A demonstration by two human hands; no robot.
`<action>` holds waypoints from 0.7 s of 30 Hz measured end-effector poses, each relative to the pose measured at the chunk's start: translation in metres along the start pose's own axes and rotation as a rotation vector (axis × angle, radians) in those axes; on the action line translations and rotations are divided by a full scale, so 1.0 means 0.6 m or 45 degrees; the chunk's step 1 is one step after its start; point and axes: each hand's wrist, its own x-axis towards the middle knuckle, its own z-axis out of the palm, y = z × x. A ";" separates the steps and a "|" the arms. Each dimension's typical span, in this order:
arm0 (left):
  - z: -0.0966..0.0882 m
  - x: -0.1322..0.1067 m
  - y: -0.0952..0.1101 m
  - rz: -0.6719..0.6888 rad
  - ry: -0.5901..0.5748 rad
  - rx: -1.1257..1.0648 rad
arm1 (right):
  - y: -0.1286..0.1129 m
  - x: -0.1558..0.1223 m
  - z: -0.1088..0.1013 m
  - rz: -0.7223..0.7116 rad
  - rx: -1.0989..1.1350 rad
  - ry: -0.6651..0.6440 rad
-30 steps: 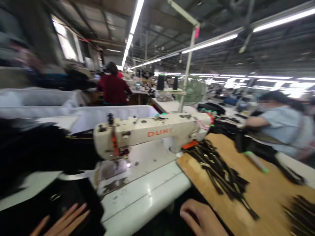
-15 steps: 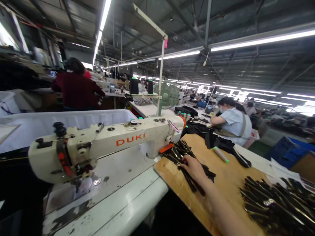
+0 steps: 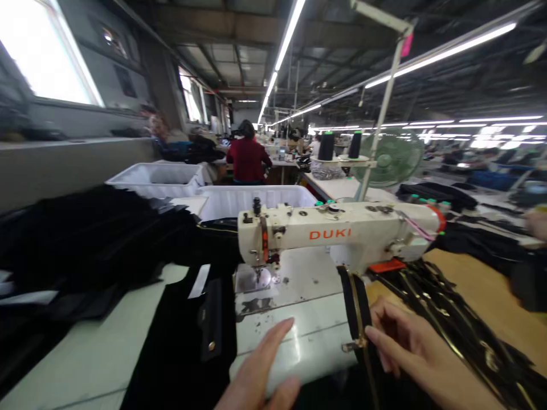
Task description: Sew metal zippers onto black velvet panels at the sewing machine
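My right hand (image 3: pixel 405 341) pinches a black zipper (image 3: pixel 355 296) with gold teeth, near its metal slider. The zipper's upper end lies across the sewing machine's bed, and its lower end hangs past the front edge. My left hand (image 3: pixel 262 370) is over the front of the bed, thumb and fingers apart, with nothing in it. The white DUKI sewing machine (image 3: pixel 294 230) stands ahead of both hands. Dark fabric (image 3: pixel 171 341) with a black tab and a metal stud drapes beside the bed on the left. More zippers (image 3: pixel 444 307) lie piled to the right of my right hand.
White plastic bins (image 3: pixel 256 196) stand behind the machine. Black fabric (image 3: pixel 85 245) is heaped on the left. A thread stand with black cones (image 3: pixel 327 147) and a green fan (image 3: pixel 388 156) rise behind. A person in dark red (image 3: pixel 248 156) sits farther back; another's hand (image 3: pixel 536 222) shows at right.
The view has swung left. My right hand has come from the zipper pile to the machine bed with a zipper in its grip. My left hand has come into view.
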 end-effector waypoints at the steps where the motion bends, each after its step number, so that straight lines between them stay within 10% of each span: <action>1: 0.020 0.006 0.013 -0.032 -0.070 -0.145 | -0.011 0.010 0.029 -0.066 -0.072 -0.030; 10: 0.097 0.024 -0.002 -0.432 -0.006 -0.732 | -0.067 0.111 0.199 -0.437 -1.133 0.032; 16: 0.069 0.021 -0.033 -0.436 0.185 -0.410 | -0.085 0.141 0.208 -0.306 -1.059 -0.246; 21: 0.075 0.031 -0.045 -0.528 0.110 -0.773 | -0.069 0.155 0.202 -0.323 -0.964 -0.216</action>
